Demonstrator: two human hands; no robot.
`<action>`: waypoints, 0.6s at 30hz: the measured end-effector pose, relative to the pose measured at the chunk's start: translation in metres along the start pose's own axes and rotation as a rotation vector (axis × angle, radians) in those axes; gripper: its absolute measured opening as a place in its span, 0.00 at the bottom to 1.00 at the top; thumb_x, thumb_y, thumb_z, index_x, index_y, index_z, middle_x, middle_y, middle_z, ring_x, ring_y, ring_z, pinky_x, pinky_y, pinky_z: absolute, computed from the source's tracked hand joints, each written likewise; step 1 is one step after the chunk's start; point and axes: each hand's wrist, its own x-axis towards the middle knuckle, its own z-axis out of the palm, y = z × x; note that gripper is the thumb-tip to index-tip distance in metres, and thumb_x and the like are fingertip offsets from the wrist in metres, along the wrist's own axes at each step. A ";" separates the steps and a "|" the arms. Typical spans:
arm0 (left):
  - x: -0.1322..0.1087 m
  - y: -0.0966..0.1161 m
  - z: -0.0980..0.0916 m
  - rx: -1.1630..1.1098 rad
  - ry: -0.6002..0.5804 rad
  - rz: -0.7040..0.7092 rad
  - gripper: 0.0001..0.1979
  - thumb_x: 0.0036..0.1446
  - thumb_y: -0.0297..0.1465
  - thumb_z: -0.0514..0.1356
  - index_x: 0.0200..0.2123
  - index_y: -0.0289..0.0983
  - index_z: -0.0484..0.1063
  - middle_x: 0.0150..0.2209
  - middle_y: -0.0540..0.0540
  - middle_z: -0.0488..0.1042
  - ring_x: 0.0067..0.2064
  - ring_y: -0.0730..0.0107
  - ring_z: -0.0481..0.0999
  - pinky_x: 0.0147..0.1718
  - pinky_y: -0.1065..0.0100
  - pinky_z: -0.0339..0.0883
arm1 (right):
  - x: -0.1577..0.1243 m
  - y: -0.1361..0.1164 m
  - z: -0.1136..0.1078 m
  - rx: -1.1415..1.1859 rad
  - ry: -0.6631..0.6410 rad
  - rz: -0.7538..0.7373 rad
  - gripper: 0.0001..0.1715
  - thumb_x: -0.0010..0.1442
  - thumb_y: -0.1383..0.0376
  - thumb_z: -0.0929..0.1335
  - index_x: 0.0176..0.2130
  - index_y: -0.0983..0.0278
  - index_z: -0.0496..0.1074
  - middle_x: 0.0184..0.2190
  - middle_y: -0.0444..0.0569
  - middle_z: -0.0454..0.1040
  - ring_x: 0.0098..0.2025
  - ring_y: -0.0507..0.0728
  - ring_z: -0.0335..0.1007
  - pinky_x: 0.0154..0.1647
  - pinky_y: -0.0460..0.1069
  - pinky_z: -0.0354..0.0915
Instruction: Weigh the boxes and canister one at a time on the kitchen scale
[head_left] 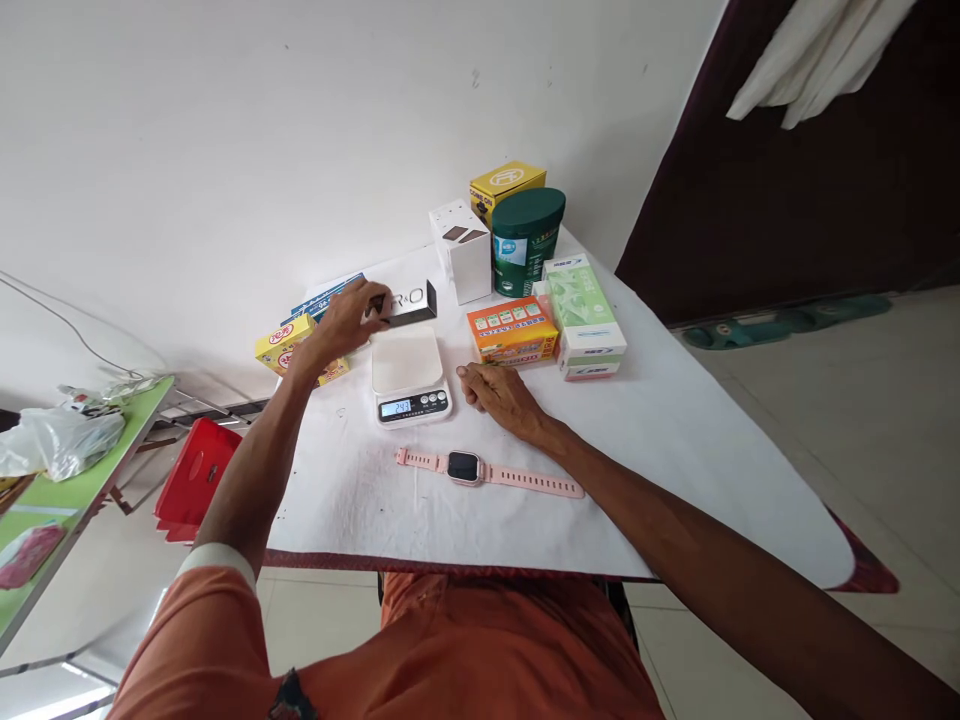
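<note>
Dark grey oblong box (409, 303) with pale lettering, and the left hand (346, 320) has it: fingers wrapped over its left end, holding it just behind the white digital kitchen scale (410, 378). The box sits low at the back edge of the scale's bare platform; whether it touches the table I cannot tell. The scale's display is lit.

The right hand (499, 392) lies palm down on the white tabletop (675, 440) just right of the scale, fingers loosely bent, gripping nothing.

In front of the scale, a pink smartwatch (465, 467) lies flat with its strap out both ways.

It's crowded right of the scale. An orange printed carton (514, 332) sits just beyond the right hand, and a green-and-white carton stack (585, 315) is pressed against it. Farther back stand a white cube box (461, 250), a round tin with a dark green lid (527, 240) and a yellow box (506, 185).

Left of the scale, a yellow-and-red packet (289, 345) and a blue flat box (326, 297) are partly hidden by the left wrist. Well left, off the table, is a red plastic stool (196, 475).
</note>
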 end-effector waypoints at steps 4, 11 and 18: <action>0.038 -0.031 -0.006 0.083 -0.011 -0.105 0.14 0.55 0.27 0.65 0.46 0.42 0.74 0.49 0.42 0.74 0.54 0.51 0.72 0.57 0.51 0.64 | 0.000 0.000 0.000 0.005 -0.003 0.005 0.34 0.71 0.40 0.58 0.26 0.59 0.64 0.22 0.46 0.70 0.26 0.54 0.66 0.31 0.49 0.64; 0.055 -0.077 0.005 0.214 -0.235 -0.398 0.19 0.51 0.29 0.68 0.48 0.41 0.74 0.51 0.40 0.78 0.58 0.47 0.74 0.59 0.49 0.65 | 0.001 0.001 0.000 -0.018 -0.010 0.005 0.32 0.72 0.42 0.59 0.26 0.60 0.64 0.22 0.45 0.69 0.25 0.53 0.65 0.30 0.48 0.63; 0.054 -0.074 0.010 0.413 -0.472 -0.512 0.21 0.55 0.32 0.65 0.53 0.37 0.75 0.60 0.33 0.75 0.64 0.42 0.72 0.65 0.45 0.60 | 0.001 0.001 -0.001 -0.059 -0.005 -0.020 0.28 0.72 0.47 0.59 0.26 0.59 0.63 0.23 0.45 0.70 0.26 0.53 0.66 0.32 0.48 0.63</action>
